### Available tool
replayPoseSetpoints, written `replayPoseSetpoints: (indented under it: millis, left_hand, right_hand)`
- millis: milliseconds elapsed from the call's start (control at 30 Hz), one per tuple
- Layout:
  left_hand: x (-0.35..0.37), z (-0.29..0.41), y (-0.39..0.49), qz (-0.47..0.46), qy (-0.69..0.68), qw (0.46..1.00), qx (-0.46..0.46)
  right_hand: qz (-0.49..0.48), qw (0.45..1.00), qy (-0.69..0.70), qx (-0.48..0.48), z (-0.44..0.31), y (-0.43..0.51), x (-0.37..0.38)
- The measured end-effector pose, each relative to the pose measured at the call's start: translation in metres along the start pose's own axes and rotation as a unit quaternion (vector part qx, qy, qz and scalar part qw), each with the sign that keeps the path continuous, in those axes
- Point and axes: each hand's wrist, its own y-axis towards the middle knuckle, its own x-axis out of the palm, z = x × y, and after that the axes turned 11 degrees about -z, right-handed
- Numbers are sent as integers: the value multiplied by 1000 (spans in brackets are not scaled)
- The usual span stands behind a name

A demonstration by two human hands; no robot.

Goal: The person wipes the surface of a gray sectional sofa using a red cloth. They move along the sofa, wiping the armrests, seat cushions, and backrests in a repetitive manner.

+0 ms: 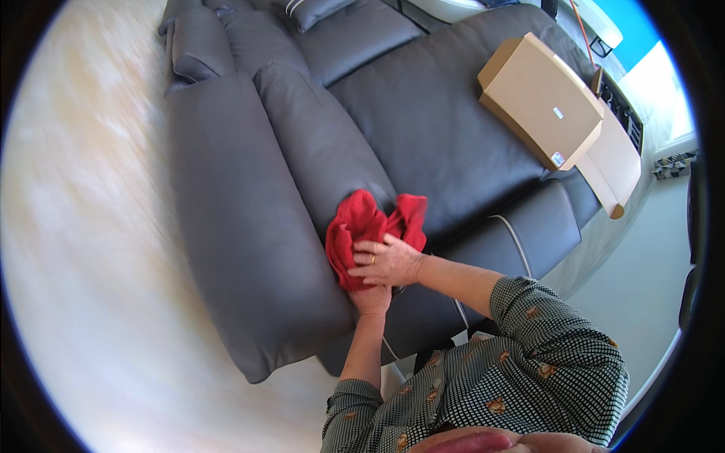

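Note:
A bunched red cloth (357, 226) lies over the armrest side of a dark grey leather sofa (238, 226). My right hand (391, 263), with a ring on one finger, presses on top of the cloth, its fingers spread a little across the folds. From below, my left hand (372, 299) reaches under the same cloth; the fabric and my right hand hide its fingers. One loose corner of the cloth sticks up to the right, beside the seat cushion (430, 124).
An open cardboard box (544, 102) lies tilted on the sofa, its flap (612, 153) hanging past the edge. A pillow with white piping (323, 11) rests at the far end. Pale marbled floor (85, 226) runs along the left. A patterned box-like object (674, 165) stands at right.

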Motion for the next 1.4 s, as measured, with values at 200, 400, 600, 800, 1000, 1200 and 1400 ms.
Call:
replayPoseSetpoints:
  millis: [200, 400, 600, 800, 1000, 1200, 1400]
  left_hand:
    - [7, 1, 12, 18, 45, 999, 25]
    - [24, -2, 25, 77, 30, 996, 42]
    - [42, -3, 18, 97, -18, 990, 98]
    - [47, -4, 18, 88, -49, 988, 117]
    - [49, -6, 15, 63, -66, 988, 123]
    - [54, -10, 15, 45, -88, 987, 127]
    - [52, -11, 17, 61, -95, 984, 141]
  right_hand:
    - [-19, 995, -78, 66, 42, 44, 16]
    - [121, 987, -102, 19, 86, 80, 15]
    - [256, 944, -13, 209, 152, 129, -60]
    - [424, 878, 57, 214, 259, 250, -194]
    - [298, 939, 48, 162, 289, 379, -209]
    - [-38, 942, -122, 310, 248, 357, -118]
    - [-108, 948, -177, 243, 212, 341, -136]
